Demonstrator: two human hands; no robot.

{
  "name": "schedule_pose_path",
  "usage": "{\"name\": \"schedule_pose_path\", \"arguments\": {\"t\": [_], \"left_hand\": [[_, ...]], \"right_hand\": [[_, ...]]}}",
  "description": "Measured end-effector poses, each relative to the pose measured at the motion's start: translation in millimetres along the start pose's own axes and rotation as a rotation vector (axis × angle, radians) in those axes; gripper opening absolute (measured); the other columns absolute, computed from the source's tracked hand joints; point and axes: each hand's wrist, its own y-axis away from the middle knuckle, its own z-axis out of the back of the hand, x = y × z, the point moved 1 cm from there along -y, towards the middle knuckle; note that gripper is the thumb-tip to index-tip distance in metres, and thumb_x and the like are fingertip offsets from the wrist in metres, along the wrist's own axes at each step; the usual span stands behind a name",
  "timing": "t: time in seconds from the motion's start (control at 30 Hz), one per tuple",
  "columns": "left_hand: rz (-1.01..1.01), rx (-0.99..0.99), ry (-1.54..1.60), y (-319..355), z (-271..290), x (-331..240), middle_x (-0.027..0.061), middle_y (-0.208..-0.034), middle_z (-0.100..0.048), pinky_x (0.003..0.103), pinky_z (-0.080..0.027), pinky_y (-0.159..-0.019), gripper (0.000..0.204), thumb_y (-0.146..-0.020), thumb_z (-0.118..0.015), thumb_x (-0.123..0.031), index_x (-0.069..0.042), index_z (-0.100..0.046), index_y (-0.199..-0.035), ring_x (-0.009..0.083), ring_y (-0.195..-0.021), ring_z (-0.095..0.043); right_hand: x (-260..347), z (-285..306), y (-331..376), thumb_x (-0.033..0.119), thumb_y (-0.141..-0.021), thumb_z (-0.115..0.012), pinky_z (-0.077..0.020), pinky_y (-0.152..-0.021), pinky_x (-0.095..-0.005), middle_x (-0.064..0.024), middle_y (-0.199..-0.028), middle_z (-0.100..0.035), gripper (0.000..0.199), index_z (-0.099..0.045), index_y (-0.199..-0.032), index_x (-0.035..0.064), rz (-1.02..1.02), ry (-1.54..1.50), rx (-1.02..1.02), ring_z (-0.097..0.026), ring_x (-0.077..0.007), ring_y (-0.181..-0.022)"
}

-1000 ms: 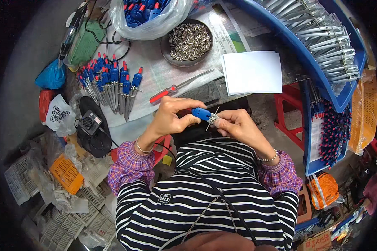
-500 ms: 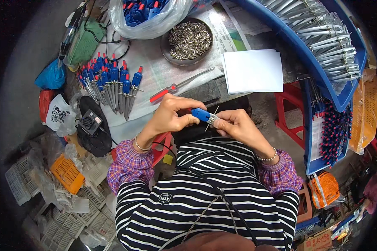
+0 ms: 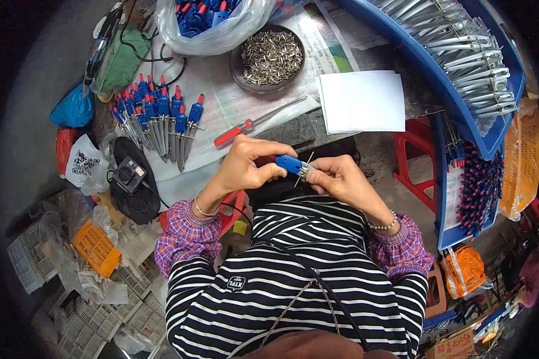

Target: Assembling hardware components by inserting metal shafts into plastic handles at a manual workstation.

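Note:
Just above my lap, both hands hold what looks like a drawing compass with a blue plastic head (image 3: pixel 288 163), metal legs and a thin rod crossing them. The thumb and forefinger of my left hand (image 3: pixel 250 163) pinch the head from its left end. My right hand (image 3: pixel 339 180) is closed on the metal legs, close to the cross rod; its fingers hide most of them. Beyond my left hand, a screwdriver (image 3: pixel 244 128) with a red and clear handle lies on the table. Several similar compasses (image 3: pixel 172 122) with blue heads and red tips are piled farther left.
A dark bowl (image 3: pixel 236 76) of small metal parts stands behind a stack of white paper (image 3: pixel 362 103). A plastic bag (image 3: pixel 203 45) holds blue parts. Blue trays (image 3: pixel 395 36) of metal legs and dark red-tipped pieces curve along the right. A red stool (image 3: pixel 401 158) stands below.
Almost nothing differs. The compass and both hands stay in nearly the same place, with the blue head shifted very slightly to the right.

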Motion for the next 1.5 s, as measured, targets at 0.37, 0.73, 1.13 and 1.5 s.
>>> {"name": "schedule_pose_path", "arguments": {"t": [0.37, 0.73, 1.13, 1.5], "left_hand": [[-0.071, 0.063, -0.054, -8, 6, -8, 0.0112, -0.082, -0.068, 0.024, -0.049, -0.061, 0.031, -0.068, -0.069, 0.002, 0.003, -0.067, -0.099, 0.0136, -0.069, -0.064], [-0.281, -0.362, -0.613, -25, -6, -8, 0.0121, -0.087, -0.063, 0.033, -0.048, -0.070, 0.023, -0.072, -0.065, 0.002, -0.003, -0.067, -0.095, 0.0296, -0.077, -0.059], [-0.188, -0.353, -0.715, -22, 11, -7, 0.0104, -0.079, -0.063, 0.034, -0.046, -0.063, 0.018, -0.074, -0.062, 0.005, -0.003, -0.066, -0.090, 0.0279, -0.071, -0.059], [-0.262, -0.500, -0.751, -57, 57, -13, 0.0120, -0.099, -0.064, 0.035, -0.047, -0.074, 0.030, -0.073, -0.066, -0.004, -0.004, -0.064, -0.103, 0.0283, -0.087, -0.059]], "right_hand": [[0, 2, 4, 0.015, -0.089, -0.058, -0.0339, -0.046, -0.0222, 0.0015, -0.057, -0.054, 0.020, -0.065, -0.082, -0.0028, -0.037, -0.130, 0.011, -0.043, -0.0034, -0.051], [18, 85, 45, 0.015, -0.092, -0.058, -0.0326, -0.046, -0.0181, 0.0023, -0.063, -0.054, 0.018, -0.064, -0.092, -0.0011, 0.343, 0.192, -0.932, -0.048, -0.0025, -0.053], [15, 91, 29, 0.012, -0.090, -0.059, -0.0372, -0.049, -0.0189, -0.0030, -0.072, -0.059, 0.017, -0.064, -0.096, -0.0035, 0.379, 0.117, -0.820, -0.050, -0.0050, -0.053], [12, 43, 37, 0.016, -0.093, -0.054, -0.0326, -0.048, -0.0153, -0.0031, -0.071, -0.061, 0.017, -0.061, -0.097, 0.0012, 0.258, -0.235, -0.532, -0.045, -0.0019, -0.054]]}}
